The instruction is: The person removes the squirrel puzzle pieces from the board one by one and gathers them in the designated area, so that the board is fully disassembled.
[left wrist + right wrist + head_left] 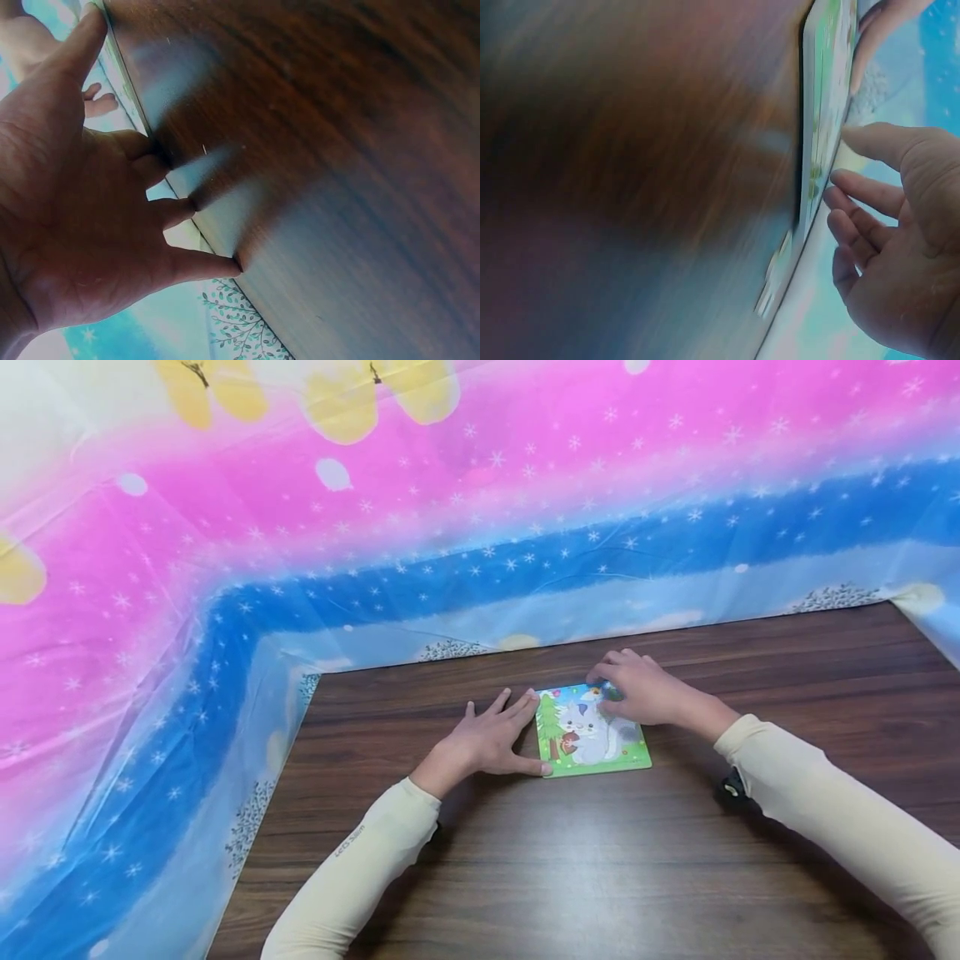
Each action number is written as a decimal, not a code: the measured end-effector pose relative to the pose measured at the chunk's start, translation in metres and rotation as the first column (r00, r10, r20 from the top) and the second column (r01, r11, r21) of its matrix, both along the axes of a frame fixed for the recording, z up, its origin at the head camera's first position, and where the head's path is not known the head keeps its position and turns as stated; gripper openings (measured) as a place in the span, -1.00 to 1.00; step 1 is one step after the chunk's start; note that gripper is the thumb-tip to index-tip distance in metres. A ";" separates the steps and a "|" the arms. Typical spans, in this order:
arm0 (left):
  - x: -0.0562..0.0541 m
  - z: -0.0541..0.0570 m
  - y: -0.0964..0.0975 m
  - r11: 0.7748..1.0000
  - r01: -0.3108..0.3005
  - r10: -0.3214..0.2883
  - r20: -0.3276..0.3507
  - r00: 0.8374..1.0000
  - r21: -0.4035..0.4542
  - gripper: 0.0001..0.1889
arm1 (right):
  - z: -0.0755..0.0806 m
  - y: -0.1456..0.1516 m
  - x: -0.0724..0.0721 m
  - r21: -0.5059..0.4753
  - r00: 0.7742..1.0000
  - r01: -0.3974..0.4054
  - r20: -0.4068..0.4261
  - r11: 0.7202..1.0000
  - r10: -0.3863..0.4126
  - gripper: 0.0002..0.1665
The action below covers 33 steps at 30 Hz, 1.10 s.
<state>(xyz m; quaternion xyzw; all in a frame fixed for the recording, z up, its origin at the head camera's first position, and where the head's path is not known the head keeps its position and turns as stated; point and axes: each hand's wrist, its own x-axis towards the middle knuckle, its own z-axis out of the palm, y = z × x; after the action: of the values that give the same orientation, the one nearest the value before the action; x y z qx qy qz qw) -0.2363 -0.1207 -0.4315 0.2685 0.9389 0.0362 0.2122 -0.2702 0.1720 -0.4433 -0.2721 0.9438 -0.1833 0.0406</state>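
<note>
A flat square picture board [592, 735], showing a grey cartoon squirrel beside a green tree, lies on the table; it may be a jigsaw. My left hand [491, 739] is spread at its left side, with thumb and index fingertips at the edge. In the left wrist view the fingers [199, 264] reach down to the wood. Over the board's upper right corner hovers my right hand [645, 689], fingers bent, thumb and index apart in the right wrist view, nothing visible between them. A small pale flat piece [774, 274] appears beside the board there; the head view hides it.
The dark wood-grain table [600, 860] carries the board near its far edge. A pink and blue snowflake-patterned cloth [450, 552] stands as a wall behind and on the left side.
</note>
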 end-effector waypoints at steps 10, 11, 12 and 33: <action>-0.002 0.000 0.002 1.000 0.004 -0.004 -0.004 1.000 -0.008 0.17 | -0.006 -0.015 -0.001 -0.052 0.998 -0.030 0.052 0.998 0.033 -0.44; -0.002 0.000 0.002 1.000 0.002 -0.002 -0.005 1.000 -0.010 0.17 | -0.005 -0.016 -0.002 -0.049 0.998 -0.026 0.058 0.998 0.029 -0.44; -0.002 0.000 0.001 1.000 0.000 0.000 -0.004 1.000 -0.010 0.17 | -0.005 -0.017 -0.002 -0.048 0.998 -0.024 0.061 0.999 0.027 -0.44; -0.001 0.000 0.000 1.000 -0.001 0.001 0.005 1.000 -0.007 0.19 | -0.002 -0.026 -0.005 -0.126 0.984 0.034 0.176 0.991 -0.011 -0.46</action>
<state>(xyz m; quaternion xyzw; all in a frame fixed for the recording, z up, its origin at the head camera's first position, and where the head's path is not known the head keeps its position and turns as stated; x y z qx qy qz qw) -0.2377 -0.1208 -0.4318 0.2672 0.9386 0.0336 0.2156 -0.2757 0.1465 -0.4451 -0.2465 0.9257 -0.2675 0.1034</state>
